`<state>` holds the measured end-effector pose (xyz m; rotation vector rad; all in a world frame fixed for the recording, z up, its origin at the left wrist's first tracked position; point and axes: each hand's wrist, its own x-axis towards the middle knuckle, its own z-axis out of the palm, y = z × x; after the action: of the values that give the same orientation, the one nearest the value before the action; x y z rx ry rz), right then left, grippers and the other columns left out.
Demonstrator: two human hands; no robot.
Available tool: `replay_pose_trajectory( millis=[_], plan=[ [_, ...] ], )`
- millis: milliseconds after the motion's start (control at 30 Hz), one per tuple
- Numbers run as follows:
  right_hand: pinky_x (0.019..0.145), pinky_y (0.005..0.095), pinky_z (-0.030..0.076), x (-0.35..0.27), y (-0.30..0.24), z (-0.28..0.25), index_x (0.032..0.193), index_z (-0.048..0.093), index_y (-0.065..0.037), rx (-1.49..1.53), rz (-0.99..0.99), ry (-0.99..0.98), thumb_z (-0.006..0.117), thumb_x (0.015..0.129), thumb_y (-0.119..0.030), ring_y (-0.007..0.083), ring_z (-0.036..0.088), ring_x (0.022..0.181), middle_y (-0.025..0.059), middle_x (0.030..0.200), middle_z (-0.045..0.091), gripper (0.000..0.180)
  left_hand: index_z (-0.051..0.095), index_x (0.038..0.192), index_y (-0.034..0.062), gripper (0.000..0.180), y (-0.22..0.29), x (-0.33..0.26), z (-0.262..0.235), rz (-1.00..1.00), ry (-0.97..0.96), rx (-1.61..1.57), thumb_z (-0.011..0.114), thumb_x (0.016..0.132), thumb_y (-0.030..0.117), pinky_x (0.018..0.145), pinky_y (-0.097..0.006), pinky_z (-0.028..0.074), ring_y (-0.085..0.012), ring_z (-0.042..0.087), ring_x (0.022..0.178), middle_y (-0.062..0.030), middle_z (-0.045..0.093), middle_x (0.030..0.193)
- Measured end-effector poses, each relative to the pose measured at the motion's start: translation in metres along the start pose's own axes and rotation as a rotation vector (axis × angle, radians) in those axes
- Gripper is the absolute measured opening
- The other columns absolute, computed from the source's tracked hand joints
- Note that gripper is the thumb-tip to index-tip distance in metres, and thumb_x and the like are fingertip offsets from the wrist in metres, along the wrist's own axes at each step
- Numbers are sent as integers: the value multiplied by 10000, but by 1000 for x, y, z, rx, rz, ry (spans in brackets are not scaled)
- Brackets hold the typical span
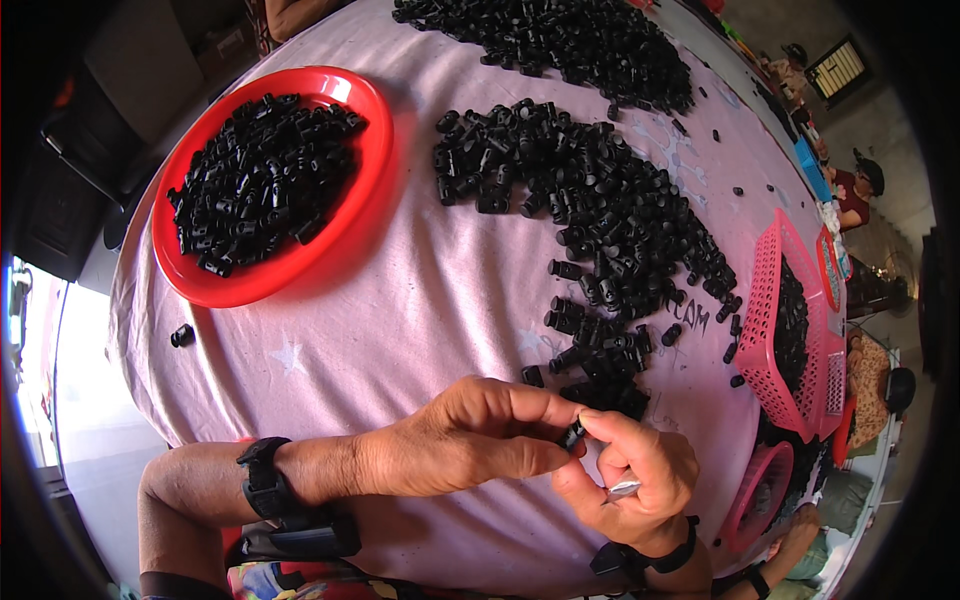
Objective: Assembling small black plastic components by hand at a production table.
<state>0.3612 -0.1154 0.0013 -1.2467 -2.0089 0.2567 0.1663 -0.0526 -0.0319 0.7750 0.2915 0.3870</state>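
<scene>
Between the fingertips of both hands is a small black plastic cord lock [573, 435], held just in front of me at the near edge of the table. My left hand [455, 440] reaches in from the left and pinches it between thumb and forefinger. From the right, my right hand [645, 480] is closed, its thumb and forefinger meeting the same piece. A thin silvery pointed thing [622, 489] shows in the curled fingers of that hand; its kind is unclear. Just beyond my fingers a long heap of black cord locks [600, 200] spreads over the cloth.
A red round tray [375, 215] full of black cord locks stands at the left, with one loose cord lock [182, 335] near it. Another heap [570, 45] lies at the far side. Pink baskets [762, 330] stand at the right. Other people sit around the pink-covered table [420, 330].
</scene>
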Motion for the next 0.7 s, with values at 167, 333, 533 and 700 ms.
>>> replay_pose_trajectory(
  millis=[167,333,533,700],
  plan=[
    [415,220,305,2,-3,-1,1056,640,-41,49,23,13,783,676,-102,55,378,391,-66,464,385,411,548,1277,41,330,1,-1,0,-66,21,-72,564,963,139,885,-236,455,-69,555,1025,-4,619,1129],
    [406,209,278,1,-3,1,1052,635,-24,144,85,-1,786,669,-80,40,376,391,-61,469,403,415,589,1219,72,282,2,0,-1,-91,47,-83,573,963,188,806,-221,460,-55,560,951,29,625,1059],
    [410,201,277,4,-13,0,1026,631,-18,91,138,37,820,685,-102,30,380,404,-49,500,436,399,578,1213,42,258,0,1,-4,-100,59,-291,534,967,109,856,-262,467,-117,572,999,-47,612,1110],
    [411,211,337,7,-5,-3,787,569,-50,89,155,-96,884,660,-299,51,451,424,-18,530,500,421,582,1203,37,247,-1,3,-5,-94,49,-306,521,969,88,873,-268,460,-138,569,1028,-56,611,1119]
  ],
)
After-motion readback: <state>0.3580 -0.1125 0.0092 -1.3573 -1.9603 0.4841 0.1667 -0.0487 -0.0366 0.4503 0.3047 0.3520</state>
